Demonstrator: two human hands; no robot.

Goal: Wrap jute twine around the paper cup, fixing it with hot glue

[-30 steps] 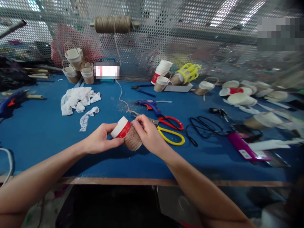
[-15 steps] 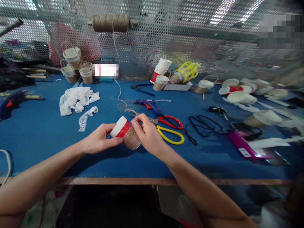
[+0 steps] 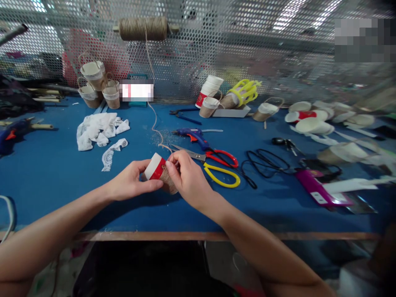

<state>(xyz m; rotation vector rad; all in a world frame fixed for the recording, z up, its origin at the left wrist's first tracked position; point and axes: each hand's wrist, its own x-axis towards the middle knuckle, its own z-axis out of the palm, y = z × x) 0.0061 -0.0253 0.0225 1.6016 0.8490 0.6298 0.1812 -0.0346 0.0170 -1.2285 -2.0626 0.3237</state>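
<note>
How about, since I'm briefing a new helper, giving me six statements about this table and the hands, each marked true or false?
1. The left hand holds a cup. True.
2. A strand of twine runs from the roll down onto the table. True.
3. Twine covers the whole cup. False: a red part and a white part show bare.
4. The right hand lies flat on the table. False: its fingers are at the cup.
5. The scissors have one red and one yellow handle. True.
6. The keys lie left of the scissors. False: they lie to the right.
</note>
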